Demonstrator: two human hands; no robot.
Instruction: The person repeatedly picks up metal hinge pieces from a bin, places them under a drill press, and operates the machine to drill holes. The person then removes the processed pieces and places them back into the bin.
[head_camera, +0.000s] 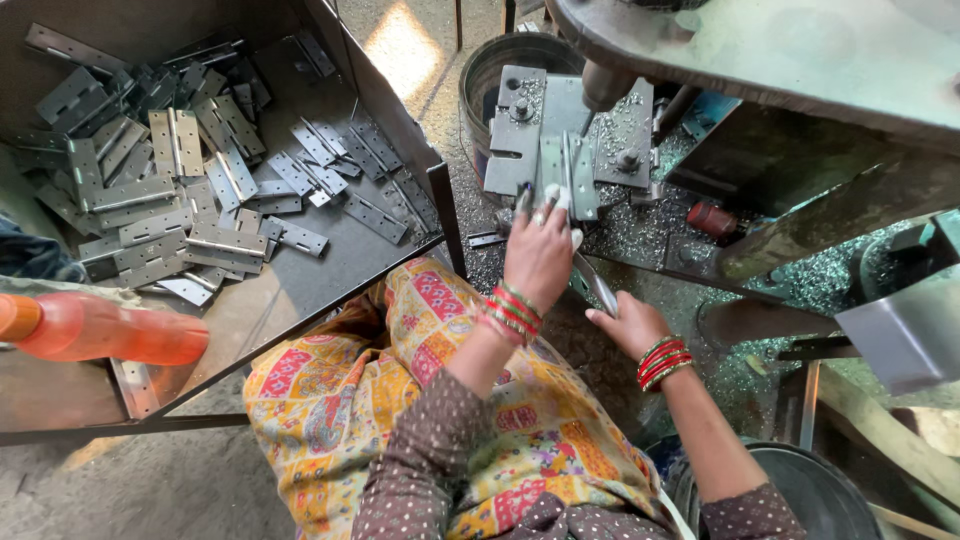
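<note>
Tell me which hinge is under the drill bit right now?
The hinge held by the left hand on the drill plate; every other hinge lies loose in the tray at left.

Soft daylight, sharp, slight edge distortion

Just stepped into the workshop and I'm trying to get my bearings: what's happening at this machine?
A seated person is working at a drill press. Their left hand holds a metal hinge flat on the machine's plate, right under the drill bit. Their right hand grips a metal lever lower down. Metal shavings cover the machine's base. To the left, a large tray holds a pile of similar hinges, with an orange bottle lying beside it.
</note>
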